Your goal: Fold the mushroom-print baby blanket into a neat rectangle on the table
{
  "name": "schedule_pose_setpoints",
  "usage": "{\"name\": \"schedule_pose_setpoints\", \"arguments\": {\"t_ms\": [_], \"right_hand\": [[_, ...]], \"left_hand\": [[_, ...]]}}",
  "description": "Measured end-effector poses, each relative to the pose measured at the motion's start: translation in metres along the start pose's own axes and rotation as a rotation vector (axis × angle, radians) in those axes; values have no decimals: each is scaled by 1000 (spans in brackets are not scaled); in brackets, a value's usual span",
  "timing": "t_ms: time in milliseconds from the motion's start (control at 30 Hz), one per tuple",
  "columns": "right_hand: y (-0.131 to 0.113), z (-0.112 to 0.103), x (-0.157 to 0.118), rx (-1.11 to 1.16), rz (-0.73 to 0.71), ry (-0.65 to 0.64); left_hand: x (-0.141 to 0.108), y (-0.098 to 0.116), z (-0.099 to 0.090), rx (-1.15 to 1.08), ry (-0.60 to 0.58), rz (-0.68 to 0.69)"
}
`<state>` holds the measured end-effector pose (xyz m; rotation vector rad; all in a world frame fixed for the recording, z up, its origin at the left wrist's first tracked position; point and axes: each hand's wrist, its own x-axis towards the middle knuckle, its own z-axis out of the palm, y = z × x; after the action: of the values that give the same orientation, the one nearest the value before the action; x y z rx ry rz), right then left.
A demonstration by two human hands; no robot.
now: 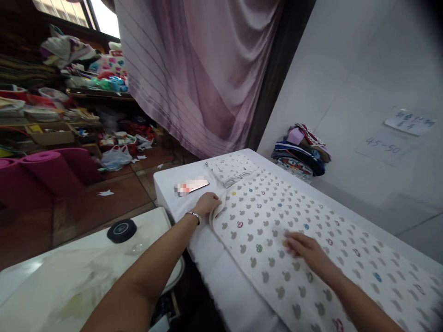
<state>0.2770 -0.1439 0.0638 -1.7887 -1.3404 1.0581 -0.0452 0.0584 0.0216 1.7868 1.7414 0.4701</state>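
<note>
A white quilted pad (277,216) with grey mushroom-like shapes and a few coloured ones covers much of the white bed-like table. At the pad's near left corner, my left hand (207,203) pinches its edge between thumb and fingers. A bracelet circles that wrist. My right hand (302,246) is over the middle of the pad, its fingers slightly blurred, loosely stretched and holding nothing; whether it touches the cloth is hard to tell. Beyond the left hand lies a folded printed cloth (230,168), beside a phone (199,186).
A second white table (152,226) with a round black lid (122,230) stands at left. Folded clothes (299,152) are piled by the white wall. A purple curtain (207,78) hangs behind. Rolled pink mats (51,173) and cluttered shelves fill the far left.
</note>
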Motion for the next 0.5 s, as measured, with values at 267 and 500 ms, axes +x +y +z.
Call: {"name": "schedule_pose_setpoints", "arguments": {"t_ms": [267,500], "right_hand": [[-103,163,132,298,173,-244],[-97,187,146,336,220,-282]], "left_hand": [[0,-1,5,-39,15,55],[7,-11,2,-146,-3,42]]}}
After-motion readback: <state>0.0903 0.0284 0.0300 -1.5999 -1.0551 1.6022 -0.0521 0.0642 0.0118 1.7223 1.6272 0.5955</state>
